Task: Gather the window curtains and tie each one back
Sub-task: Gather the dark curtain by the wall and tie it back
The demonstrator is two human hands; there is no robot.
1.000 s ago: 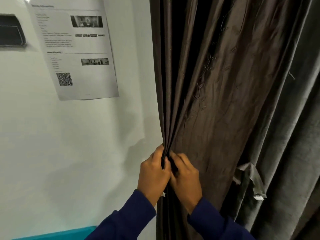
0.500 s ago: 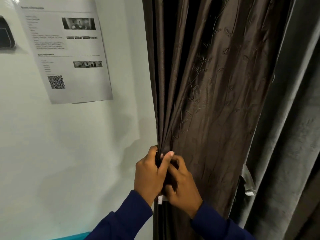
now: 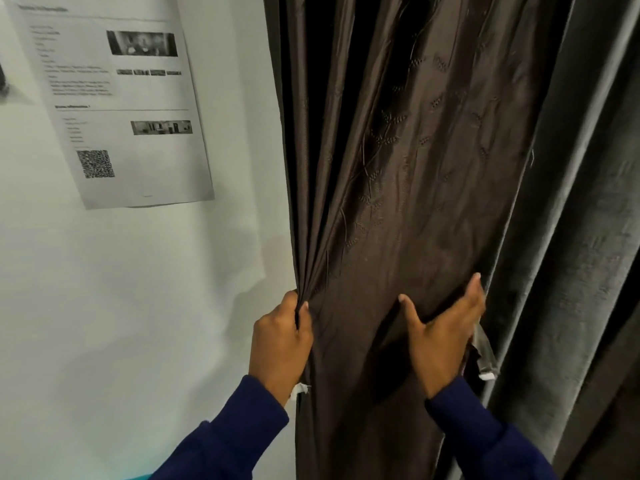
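The brown embroidered curtain (image 3: 408, 202) fills the centre of the frame. The left hand (image 3: 280, 341) pinches its gathered left-edge folds. The right hand (image 3: 446, 330) lies spread on the fabric at centre right, fingertips hidden behind the edge. A printed notice (image 3: 114, 98), its text blurred, hangs upper left.

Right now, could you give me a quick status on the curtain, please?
Left hand grips gathered pleats. Right hand open, flat on brown curtain. Not tied yet. Tie-back strap hangs beside the right hand.
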